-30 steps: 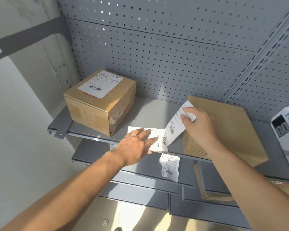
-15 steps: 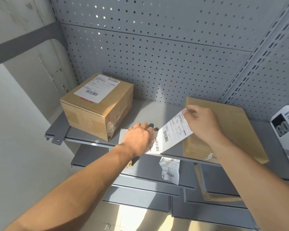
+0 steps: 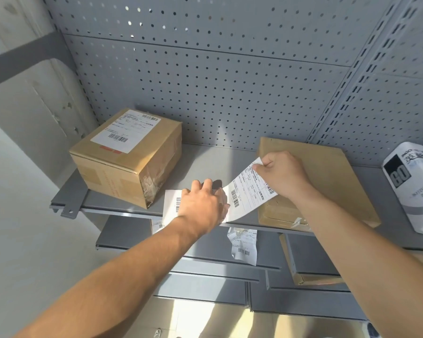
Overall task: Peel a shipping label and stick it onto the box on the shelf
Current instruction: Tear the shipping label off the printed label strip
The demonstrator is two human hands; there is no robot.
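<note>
While the left hand (image 3: 203,206) is pressed flat, fingers spread, on the backing sheet (image 3: 171,203) at the shelf (image 3: 205,164) edge, the shipping label (image 3: 250,191) is pinched at its upper corner by the raised right hand (image 3: 282,175), beside the flat box (image 3: 327,181).

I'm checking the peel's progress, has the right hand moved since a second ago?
Yes. The right hand has pulled the label up and back, over the flat box.
</note>
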